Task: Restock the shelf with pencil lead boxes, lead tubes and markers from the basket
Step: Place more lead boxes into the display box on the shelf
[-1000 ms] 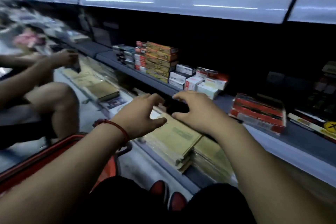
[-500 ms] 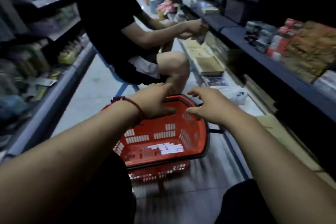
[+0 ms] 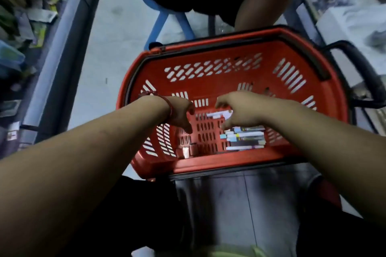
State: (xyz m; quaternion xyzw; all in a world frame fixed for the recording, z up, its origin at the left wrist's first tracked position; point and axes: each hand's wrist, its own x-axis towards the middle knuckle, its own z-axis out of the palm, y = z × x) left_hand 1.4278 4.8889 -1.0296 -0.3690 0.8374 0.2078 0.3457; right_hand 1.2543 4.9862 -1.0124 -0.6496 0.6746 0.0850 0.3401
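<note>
A red plastic basket (image 3: 208,165) stands on the floor in front of me. Inside it, at the right, lies a bundle of markers (image 3: 243,137) side by side. A small white and dark box (image 3: 189,150) sits in the near left corner. My left hand (image 3: 180,115), with a red string at the wrist, reaches down into the basket with fingers hanging and holds nothing. My right hand (image 3: 240,110) hovers over the far end of the markers, fingers spread and bent down; whether it touches them I cannot tell.
Another person sits on a blue stool (image 3: 160,16) just beyond the basket, a knee (image 3: 263,0) close to its far rim. A black handle (image 3: 359,69) hangs at the basket's right. Low shelves (image 3: 52,52) with goods run along the left; white packs (image 3: 353,25) lie right.
My view swung from the shelf down to the basket. Both hands moved from above the shelf edge into the basket, the right one over the markers.
</note>
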